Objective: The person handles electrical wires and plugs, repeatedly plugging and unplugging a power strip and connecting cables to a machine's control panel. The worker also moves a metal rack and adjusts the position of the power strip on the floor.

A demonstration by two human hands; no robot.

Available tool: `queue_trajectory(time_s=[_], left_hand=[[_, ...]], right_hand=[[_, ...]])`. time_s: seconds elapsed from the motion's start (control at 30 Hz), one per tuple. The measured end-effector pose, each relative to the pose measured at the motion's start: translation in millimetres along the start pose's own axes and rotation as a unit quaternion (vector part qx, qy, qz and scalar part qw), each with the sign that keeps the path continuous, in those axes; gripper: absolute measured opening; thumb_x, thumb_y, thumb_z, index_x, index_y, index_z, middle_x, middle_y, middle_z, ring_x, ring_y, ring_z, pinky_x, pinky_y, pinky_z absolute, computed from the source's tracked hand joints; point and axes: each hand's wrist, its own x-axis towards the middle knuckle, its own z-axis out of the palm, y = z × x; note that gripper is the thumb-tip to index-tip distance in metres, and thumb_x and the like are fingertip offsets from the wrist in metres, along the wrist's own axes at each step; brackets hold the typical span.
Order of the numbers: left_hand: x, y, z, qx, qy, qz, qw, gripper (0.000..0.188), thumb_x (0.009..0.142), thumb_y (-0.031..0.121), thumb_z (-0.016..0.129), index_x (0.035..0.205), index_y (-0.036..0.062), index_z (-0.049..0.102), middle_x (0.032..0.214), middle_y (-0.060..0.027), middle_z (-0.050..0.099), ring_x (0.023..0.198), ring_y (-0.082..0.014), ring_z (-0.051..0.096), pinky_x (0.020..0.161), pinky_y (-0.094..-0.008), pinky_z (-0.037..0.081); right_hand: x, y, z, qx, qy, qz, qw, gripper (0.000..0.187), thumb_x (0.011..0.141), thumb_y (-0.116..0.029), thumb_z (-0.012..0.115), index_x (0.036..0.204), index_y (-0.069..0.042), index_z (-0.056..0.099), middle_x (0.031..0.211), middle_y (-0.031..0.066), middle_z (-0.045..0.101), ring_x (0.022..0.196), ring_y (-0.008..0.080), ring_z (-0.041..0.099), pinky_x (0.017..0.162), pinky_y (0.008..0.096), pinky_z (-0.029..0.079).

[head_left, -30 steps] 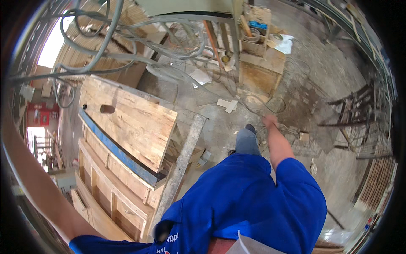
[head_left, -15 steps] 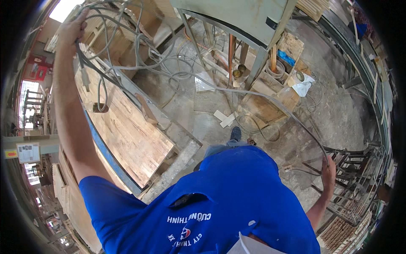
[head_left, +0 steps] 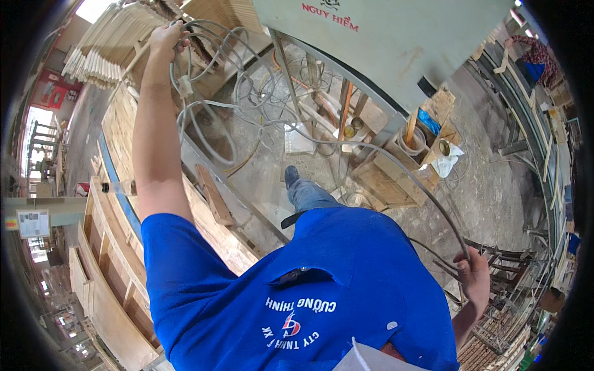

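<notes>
Seen from the head camera, the left arm [head_left: 159,136] of a person in a bright blue short-sleeved shirt [head_left: 371,266] reaches nearly straight into the upper left of the frame, while the right arm [head_left: 463,324], partly hidden by the torso, is bent at the lower right. Below, a scuffed grey concrete floor [head_left: 263,196] spreads through a cluttered workshop. A pale grey-green metal cabinet [head_left: 383,52] fills the top centre, with an open brown wooden box [head_left: 390,185] on the floor near it. Stacked pale wooden strips [head_left: 108,52] stand at upper left, above a broad light wooden panel [head_left: 122,127] edged by a curved blue strip [head_left: 116,176]. Another person in a checked shirt [head_left: 539,60] appears at upper right. The left hand [head_left: 167,38] has its fingers curled around gathered loops of a long, flexible grey cable [head_left: 375,148], which hang at upper left and sweep across the centre to the lower right. There, the right hand [head_left: 473,272] pinches the cable between thumb and bent fingers.
</notes>
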Motion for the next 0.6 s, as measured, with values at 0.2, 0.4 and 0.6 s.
queue_trajectory(time_s=[0.2, 0.4, 0.6], left_hand=[[128, -90, 10, 0.016, -0.017, -0.09, 0.996, 0.02, 0.1, 0.025, 0.059, 0.105, 0.0054, 0.064, 0.083, -0.0104, 0.07, 0.053, -0.0203, 0.064, 0.039, -0.0359, 0.044], [200, -187, 64, -0.038, -0.123, -0.148, 0.981, 0.021, 0.102, 0.026, 0.056, 0.112, 0.0076, 0.06, 0.085, -0.0125, 0.07, 0.052, -0.0252, 0.065, 0.04, -0.0384, 0.045], [234, -270, 88, -0.035, -0.127, -0.191, 0.973, 0.019, 0.103, 0.025, 0.056, 0.108, 0.0069, 0.06, 0.076, -0.0077, 0.063, 0.055, -0.0188, 0.063, 0.039, -0.0351, 0.047]], right_hand=[[91, -140, 33, 0.006, -0.107, -0.107, 0.988, 0.039, 0.088, -0.041, 0.074, 0.098, -0.003, 0.069, 0.073, 0.0167, 0.066, 0.067, 0.0319, 0.066, 0.063, 0.0403, 0.05], [205, -252, 94, 0.056, -0.136, -0.046, 0.988, 0.023, 0.094, -0.023, 0.071, 0.1, -0.001, 0.067, 0.074, 0.0169, 0.066, 0.063, 0.0276, 0.066, 0.061, 0.0363, 0.049], [305, -342, 160, 0.066, -0.075, -0.001, 0.995, 0.025, 0.098, -0.025, 0.066, 0.107, -0.002, 0.067, 0.076, 0.017, 0.066, 0.069, 0.0256, 0.065, 0.067, 0.0364, 0.05]])
